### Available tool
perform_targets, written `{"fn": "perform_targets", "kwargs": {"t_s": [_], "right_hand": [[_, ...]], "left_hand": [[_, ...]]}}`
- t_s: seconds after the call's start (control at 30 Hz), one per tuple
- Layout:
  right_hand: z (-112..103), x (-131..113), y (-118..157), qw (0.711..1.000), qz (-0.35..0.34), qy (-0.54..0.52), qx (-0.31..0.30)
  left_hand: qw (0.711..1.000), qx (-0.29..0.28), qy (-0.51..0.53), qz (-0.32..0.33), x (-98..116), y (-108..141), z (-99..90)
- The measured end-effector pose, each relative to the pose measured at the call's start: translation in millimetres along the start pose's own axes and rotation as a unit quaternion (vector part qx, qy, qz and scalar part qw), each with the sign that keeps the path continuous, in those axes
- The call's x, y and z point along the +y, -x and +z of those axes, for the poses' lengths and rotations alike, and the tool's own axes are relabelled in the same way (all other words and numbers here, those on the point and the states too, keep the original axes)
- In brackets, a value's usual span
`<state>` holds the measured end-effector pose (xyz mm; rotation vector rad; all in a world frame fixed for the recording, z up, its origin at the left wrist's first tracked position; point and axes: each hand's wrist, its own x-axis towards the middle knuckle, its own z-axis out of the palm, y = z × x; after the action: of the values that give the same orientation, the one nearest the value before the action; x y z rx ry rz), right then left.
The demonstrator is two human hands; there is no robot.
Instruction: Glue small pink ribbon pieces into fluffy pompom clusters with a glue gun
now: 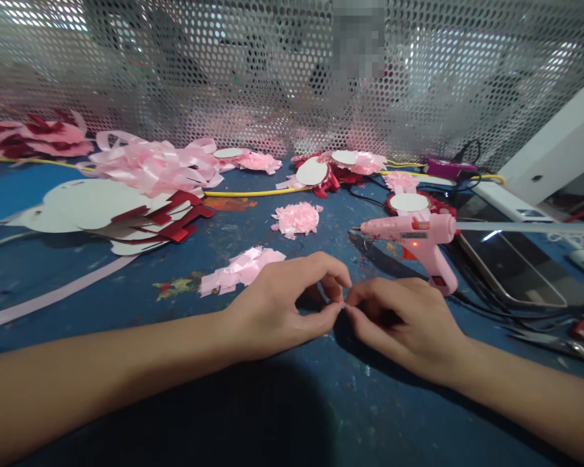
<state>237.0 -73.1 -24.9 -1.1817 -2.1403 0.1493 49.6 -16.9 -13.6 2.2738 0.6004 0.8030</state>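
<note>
My left hand (277, 301) and my right hand (406, 318) meet at their fingertips over the blue table. Between them they pinch a small pink ribbon piece (343, 305), mostly hidden by the fingers. Just behind my left hand lies a pile of cut pink ribbon pieces (243, 267). A round pink ribbon rosette (298, 219) rests farther back. The pink hot glue gun (413, 228) stands behind my right hand, its nozzle pointing left, a red light on and a long glue stick out of its back.
White and red card shapes (82, 206) and heaped pink ribbon (156, 159) lie left. Rosettes with white round backs (313, 172) line the rear by a perforated metal screen (253, 78). A phone (511, 266), cables and scissors (559, 340) lie right. A yellow cord (253, 193) crosses behind.
</note>
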Motion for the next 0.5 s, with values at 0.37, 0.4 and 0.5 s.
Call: {"fn": "perform_targets", "kwargs": {"t_s": [0.37,0.4,0.5], "right_hand": [[-0.7,-2.1,-3.8,0.989,0.119,-0.076,0.033],[-0.6,-2.0,-3.7,0.989,0.121,-0.083,0.033],[-0.1,-2.2,-3.3,0.987,0.127,-0.093,0.041]], "left_hand": [[0.989,-0.001,0.138,-0.048,-2.4,-2.1,-0.3],[0.989,-0.022,0.138,-0.051,-1.8,-2.3,-0.8],[0.988,-0.058,0.136,-0.052,-2.3,-3.5,-3.2]]}}
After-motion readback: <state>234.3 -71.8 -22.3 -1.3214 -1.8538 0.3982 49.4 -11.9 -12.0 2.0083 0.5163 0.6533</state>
